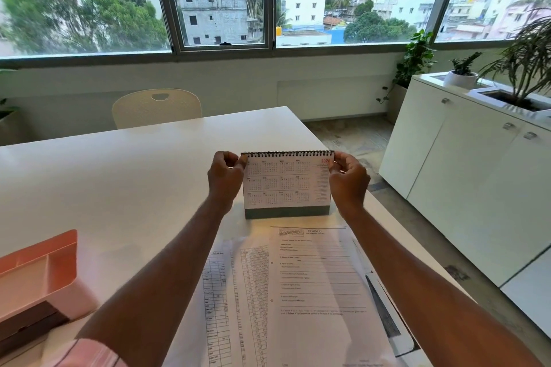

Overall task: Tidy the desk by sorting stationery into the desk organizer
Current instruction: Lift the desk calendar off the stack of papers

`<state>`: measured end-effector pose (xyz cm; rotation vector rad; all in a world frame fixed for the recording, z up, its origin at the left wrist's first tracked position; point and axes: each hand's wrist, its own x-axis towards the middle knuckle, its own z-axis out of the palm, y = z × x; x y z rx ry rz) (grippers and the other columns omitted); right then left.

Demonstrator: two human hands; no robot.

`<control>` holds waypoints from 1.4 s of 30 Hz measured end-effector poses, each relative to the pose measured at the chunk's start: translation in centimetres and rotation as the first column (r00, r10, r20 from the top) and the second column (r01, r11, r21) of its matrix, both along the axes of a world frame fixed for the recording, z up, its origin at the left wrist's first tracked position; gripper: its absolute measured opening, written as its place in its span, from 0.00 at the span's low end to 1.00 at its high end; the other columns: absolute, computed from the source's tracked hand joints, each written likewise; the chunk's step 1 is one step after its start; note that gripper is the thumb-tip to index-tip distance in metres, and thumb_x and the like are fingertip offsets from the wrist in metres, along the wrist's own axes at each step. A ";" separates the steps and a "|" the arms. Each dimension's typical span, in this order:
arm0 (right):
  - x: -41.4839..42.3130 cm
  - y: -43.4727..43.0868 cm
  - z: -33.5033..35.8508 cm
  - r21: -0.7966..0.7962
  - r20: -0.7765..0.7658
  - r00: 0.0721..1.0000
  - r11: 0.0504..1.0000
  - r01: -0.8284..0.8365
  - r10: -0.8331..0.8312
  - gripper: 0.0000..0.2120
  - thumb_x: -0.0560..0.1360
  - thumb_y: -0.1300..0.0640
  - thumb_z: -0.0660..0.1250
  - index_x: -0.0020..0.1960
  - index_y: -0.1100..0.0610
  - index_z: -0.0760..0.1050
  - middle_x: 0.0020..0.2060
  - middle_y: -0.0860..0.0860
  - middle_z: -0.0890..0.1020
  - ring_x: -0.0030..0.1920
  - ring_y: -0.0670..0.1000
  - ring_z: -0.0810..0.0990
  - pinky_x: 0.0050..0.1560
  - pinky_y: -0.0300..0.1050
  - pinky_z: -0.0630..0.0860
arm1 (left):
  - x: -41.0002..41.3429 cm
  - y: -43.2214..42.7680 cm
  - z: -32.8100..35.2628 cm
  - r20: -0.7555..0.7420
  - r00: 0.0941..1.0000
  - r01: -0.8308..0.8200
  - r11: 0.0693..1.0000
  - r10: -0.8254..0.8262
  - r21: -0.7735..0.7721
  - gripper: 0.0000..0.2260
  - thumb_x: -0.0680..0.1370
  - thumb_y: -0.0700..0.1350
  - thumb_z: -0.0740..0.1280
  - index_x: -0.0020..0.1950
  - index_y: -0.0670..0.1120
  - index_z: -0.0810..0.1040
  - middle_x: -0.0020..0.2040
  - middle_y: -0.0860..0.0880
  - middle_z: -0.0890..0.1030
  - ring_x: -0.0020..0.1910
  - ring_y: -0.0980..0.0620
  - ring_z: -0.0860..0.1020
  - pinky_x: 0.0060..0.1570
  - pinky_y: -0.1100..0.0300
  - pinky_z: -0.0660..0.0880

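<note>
A spiral-bound desk calendar [286, 185] stands upright on the white desk [119, 176], beyond the papers. My left hand [225, 177] pinches its top left corner by the wire binding. My right hand [348, 177] pinches the top right corner. A pink desk organizer [38, 274] with open compartments sits at the near left of the desk, its dark lower part facing me. Printed forms and tables [298, 292] lie spread on the desk between my forearms.
A cream chair [157, 107] stands at the desk's far side. White cabinets [465, 173] with potted plants [524, 65] line the right wall, across a strip of floor. The desk's right edge runs close to my right forearm. Windows fill the back wall.
</note>
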<state>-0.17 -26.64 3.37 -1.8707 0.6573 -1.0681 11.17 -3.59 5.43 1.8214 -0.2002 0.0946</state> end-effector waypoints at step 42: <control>2.9 -5.0 -11.7 0.425 -0.305 0.789 0.818 -0.388 0.533 0.31 0.71 0.17 0.60 0.66 0.34 0.74 0.58 0.40 0.86 0.60 0.54 0.85 0.67 0.66 0.77 | 8.7 0.4 -17.4 -0.344 0.851 0.485 0.847 -0.398 0.220 0.28 0.74 0.75 0.65 0.70 0.66 0.68 0.66 0.61 0.80 0.69 0.48 0.77 0.74 0.33 0.67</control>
